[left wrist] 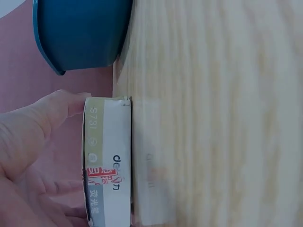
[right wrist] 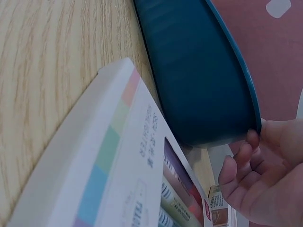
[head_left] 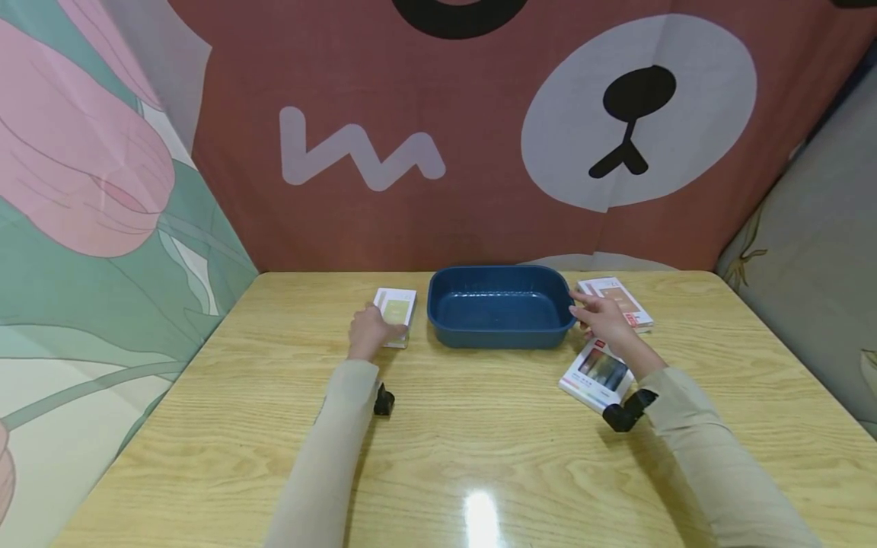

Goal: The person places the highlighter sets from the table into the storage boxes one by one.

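On the left of the table, my left hand [head_left: 371, 332] spans a flat highlighter box [head_left: 401, 295] with a pale green label. Its thumb reaches the box's corner nearer the basin, and the other fingers bend toward the opposite side in the left wrist view. The box [left wrist: 116, 151] lies flat there, its printed edge facing the camera. A dark blue rectangular basin [head_left: 499, 339] stands upright at the back middle. My right hand [head_left: 603, 318] pinches the rim at its right end, thumb over the rim and fingertips against the outer wall [right wrist: 203, 90].
A white highlighter box [head_left: 582, 387] with a clear window showing pens lies below my right wrist. Behind my right hand lies another box [head_left: 633, 308] with an orange-brown label. A bear-print cloth [head_left: 479, 221] hangs at the back edge of the wooden table [head_left: 438, 426].
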The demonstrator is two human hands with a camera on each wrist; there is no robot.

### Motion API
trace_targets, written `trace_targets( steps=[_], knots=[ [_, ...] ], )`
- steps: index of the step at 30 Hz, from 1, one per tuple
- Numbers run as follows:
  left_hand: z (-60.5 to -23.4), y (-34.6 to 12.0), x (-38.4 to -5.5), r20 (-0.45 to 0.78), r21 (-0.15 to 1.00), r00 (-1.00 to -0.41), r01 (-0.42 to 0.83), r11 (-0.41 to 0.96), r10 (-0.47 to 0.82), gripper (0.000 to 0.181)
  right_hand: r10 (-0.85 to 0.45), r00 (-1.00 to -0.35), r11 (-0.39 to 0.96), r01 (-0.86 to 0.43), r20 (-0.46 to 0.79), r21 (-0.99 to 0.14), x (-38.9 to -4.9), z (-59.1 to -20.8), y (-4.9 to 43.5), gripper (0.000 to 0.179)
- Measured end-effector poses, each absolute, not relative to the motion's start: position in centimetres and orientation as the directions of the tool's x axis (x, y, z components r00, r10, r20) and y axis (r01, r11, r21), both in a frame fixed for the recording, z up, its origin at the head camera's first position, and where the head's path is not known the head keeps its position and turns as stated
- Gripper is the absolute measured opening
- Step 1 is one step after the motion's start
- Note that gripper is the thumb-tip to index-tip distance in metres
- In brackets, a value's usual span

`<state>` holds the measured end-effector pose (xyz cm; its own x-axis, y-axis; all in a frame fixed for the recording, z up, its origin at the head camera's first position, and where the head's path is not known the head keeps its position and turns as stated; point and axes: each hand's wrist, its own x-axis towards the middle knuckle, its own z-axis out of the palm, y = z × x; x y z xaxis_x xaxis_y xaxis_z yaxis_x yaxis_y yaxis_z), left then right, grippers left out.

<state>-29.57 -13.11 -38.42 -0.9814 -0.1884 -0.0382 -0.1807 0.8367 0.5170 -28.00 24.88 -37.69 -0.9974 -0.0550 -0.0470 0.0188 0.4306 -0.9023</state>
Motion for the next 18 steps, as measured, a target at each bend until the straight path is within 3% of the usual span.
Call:
trace_targets(
  steps=[13,18],
  knots=[
    [-38.4,-13.4,-29.7,-0.045,0.594,-0.983,-0.170,0.786,-0.179,0.095,-0.083,-0.994,0.400,0.030,-0.069,-0.916,-28.2,-37.8,25.0,0.047],
    [-38.2,-14.1,-29.4,-0.057,0.690,-0.990,-0.132,0.711,-0.128,0.073,-0.116,-0.989,0.396,0.037,-0.090,-0.917,-28.1,-37.5,25.1,0.048]
  ],
)
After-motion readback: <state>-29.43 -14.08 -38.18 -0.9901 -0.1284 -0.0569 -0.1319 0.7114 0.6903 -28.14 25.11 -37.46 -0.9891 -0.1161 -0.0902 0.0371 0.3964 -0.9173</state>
